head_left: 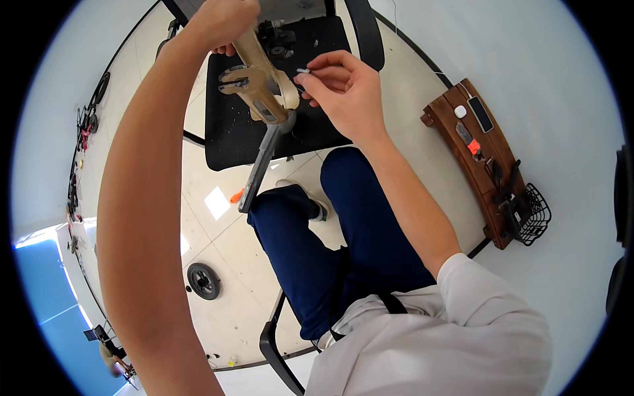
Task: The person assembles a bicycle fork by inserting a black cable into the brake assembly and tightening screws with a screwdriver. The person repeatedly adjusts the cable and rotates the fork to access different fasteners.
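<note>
A tan metal frame (262, 99) with a clamp-like end and a dark grey bar (261, 162) rests on the black chair seat (228, 142). The bar slants down toward my left knee. At the top edge, my left hand (224, 23) is curled round the frame's upper tube, its fingertips partly hidden behind it. My right hand (349, 89) pinches a small silvery metal piece (303, 70) between thumb and forefinger, just right of the frame; its exact kind is too small to tell. Black mechanical parts (281, 46) sit on the seat behind the frame.
On the right, a wooden bench (472, 158) holds a phone (480, 114), a white case (460, 111), an orange-marked item (473, 146) and a black wire basket (531, 214). A small black wheel (203, 281) and an orange object (236, 197) lie on the tiled floor.
</note>
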Motion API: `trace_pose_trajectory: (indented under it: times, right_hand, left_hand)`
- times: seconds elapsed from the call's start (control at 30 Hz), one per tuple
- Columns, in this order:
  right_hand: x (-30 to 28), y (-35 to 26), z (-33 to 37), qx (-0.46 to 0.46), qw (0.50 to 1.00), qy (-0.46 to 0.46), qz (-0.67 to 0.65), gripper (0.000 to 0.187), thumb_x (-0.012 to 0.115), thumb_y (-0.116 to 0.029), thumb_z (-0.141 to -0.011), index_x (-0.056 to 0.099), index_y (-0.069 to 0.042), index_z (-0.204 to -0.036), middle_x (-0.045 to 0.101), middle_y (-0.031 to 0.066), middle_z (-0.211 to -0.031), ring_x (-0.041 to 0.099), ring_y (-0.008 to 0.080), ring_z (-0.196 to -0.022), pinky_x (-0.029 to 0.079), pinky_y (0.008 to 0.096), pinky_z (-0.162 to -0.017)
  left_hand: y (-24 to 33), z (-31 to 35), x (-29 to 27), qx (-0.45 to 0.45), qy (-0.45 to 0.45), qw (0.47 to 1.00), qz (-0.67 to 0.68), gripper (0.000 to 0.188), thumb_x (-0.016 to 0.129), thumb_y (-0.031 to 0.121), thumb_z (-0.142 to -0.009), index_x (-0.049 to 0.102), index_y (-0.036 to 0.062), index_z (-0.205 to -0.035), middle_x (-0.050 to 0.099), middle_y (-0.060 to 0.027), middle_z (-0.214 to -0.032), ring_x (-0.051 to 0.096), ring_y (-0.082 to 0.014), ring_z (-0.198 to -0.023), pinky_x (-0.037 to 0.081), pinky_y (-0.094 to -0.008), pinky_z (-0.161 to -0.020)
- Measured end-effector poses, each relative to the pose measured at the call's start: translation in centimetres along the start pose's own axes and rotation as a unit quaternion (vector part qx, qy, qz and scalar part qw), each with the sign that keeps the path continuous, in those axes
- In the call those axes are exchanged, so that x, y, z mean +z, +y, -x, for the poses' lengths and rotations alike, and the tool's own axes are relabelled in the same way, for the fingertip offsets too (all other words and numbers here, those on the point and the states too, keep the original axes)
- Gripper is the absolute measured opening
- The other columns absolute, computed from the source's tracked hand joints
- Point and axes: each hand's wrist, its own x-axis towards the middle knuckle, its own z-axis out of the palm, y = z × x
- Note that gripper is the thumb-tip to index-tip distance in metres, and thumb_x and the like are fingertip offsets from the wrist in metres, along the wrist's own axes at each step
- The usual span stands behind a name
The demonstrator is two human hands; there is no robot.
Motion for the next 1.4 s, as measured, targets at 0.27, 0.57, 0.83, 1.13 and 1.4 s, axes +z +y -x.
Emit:
trace_pose_trajectory:
  times: [0.27, 0.57, 0.83, 1.13, 1.4]
  right_hand:
    - [-0.8, 1.0, -0.1, -0.001, 1.000, -0.009, -0.012, 0.018, 0.074, -0.010, -0.083, 0.067, 0.003, -0.092, 0.071, 0.0094, -0.081, 0.069, 0.0111, -0.070, 0.054, 0.0231, -0.065]
    - [-0.9, 0.4, 0.6, 0.033, 0.997, -0.024, -0.059, 0.017, 0.072, -0.007, -0.083, 0.066, 0.003, -0.096, 0.071, 0.0089, -0.082, 0.068, 0.0109, -0.070, 0.053, 0.0230, -0.064]
    - [-0.2, 0.0, 2.4, -0.034, 0.999, -0.032, 0.017, 0.018, 0.073, -0.001, -0.084, 0.065, 0.001, -0.100, 0.070, 0.0066, -0.083, 0.067, 0.0092, -0.072, 0.053, 0.0210, -0.063]
    - [-2.0, -1.4, 5.5, 0.037, 0.984, -0.156, -0.077, 0.016, 0.073, -0.001, -0.082, 0.068, 0.000, -0.097, 0.071, 0.0070, -0.090, 0.068, 0.0090, -0.082, 0.055, 0.0225, -0.073]
    - [-3.7, -0.7, 9.1, 0.155, 0.949, -0.260, -0.091, 0.017, 0.070, 0.007, -0.081, 0.069, 0.005, -0.098, 0.071, 0.0122, -0.094, 0.072, 0.0183, -0.090, 0.058, 0.0296, -0.083]
  left_hand:
    - [2.4, -0.4, -0.2, -0.008, -0.070, 0.997, -0.024, 0.059, 0.037, 0.038, -0.099, 0.059, -0.0163, -0.096, 0.064, -0.0305, -0.085, 0.067, -0.0372, -0.073, 0.052, -0.0436, -0.071]
    - [2.0, 4.2, 0.0, 0.088, -0.027, 0.995, 0.033, 0.050, 0.044, 0.036, -0.090, 0.065, -0.0090, -0.085, 0.066, -0.0261, -0.078, 0.065, -0.0382, -0.069, 0.053, -0.0390, -0.077]
    - [0.5, 7.0, -0.5, 0.019, -0.036, 0.996, 0.074, 0.045, 0.045, 0.036, -0.087, 0.056, -0.0070, -0.078, 0.054, -0.0164, -0.065, 0.045, -0.0221, -0.059, 0.043, -0.0365, -0.062]
    - [0.4, 17.1, -0.2, 0.155, 0.003, 0.988, 0.016, 0.019, 0.051, 0.013, -0.074, 0.047, -0.0003, -0.062, 0.044, -0.0155, -0.055, 0.046, -0.0293, -0.049, 0.038, -0.0375, -0.049]
    - [-0.5, 24.1, 3.4, 0.198, 0.118, 0.973, 0.005, 0.013, 0.053, 0.011, -0.048, 0.044, 0.0063, -0.056, 0.038, -0.0061, -0.050, 0.033, -0.0216, -0.044, 0.028, -0.0314, -0.041]
